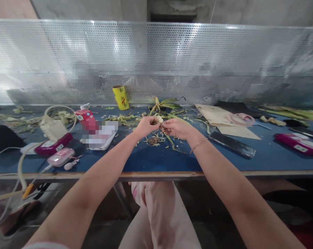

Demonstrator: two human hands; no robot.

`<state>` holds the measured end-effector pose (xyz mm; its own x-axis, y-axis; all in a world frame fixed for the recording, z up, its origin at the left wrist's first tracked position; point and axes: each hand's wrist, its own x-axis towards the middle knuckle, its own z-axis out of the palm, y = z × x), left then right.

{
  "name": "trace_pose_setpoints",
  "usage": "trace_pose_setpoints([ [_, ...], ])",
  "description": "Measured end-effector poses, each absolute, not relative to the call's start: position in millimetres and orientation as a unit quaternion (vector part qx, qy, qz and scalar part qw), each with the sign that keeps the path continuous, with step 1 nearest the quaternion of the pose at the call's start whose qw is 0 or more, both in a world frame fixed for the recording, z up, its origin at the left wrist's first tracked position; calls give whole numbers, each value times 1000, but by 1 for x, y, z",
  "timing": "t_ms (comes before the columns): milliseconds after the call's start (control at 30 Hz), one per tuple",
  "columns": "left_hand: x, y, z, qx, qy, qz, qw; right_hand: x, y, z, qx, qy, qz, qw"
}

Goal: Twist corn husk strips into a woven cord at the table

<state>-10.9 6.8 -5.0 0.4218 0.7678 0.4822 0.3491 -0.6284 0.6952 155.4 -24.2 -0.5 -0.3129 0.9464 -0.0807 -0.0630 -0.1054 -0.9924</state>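
Both hands meet over the middle of the blue table, pinching one small pale yellow-green plant piece [160,119]; its exact kind is too small to make out. The fingers of my left hand [147,125] are curled round its left side. From the right, my right hand [179,128] grips it between thumb and fingertips, and a thin bracelet circles that wrist. Beneath them lie loose plant scraps and shreds [156,139]. Just behind the hands rests a bundle of green and yellowish stalks [163,103] with long leaves.
A yellow cardboard tube [120,98] stands by the perforated metal screen [172,62]. To the left are a red box [86,119], a white phone [104,136] and a purple device [54,144] with cables. On the right lie a black phone [232,144], brown paper [213,116] and another purple device [298,143].
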Motion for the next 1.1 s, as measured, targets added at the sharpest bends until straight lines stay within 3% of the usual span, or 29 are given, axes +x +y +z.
trace_pose_setpoints([
  [767, -11, -5, 3, 817, 331, 394, 261, 166, -23, -1, -366, -546, 660, 364],
  [1100, -12, 3, -2, 800, 319, 406, 306, 165, -23, -3, -369, -622, 579, 376],
])
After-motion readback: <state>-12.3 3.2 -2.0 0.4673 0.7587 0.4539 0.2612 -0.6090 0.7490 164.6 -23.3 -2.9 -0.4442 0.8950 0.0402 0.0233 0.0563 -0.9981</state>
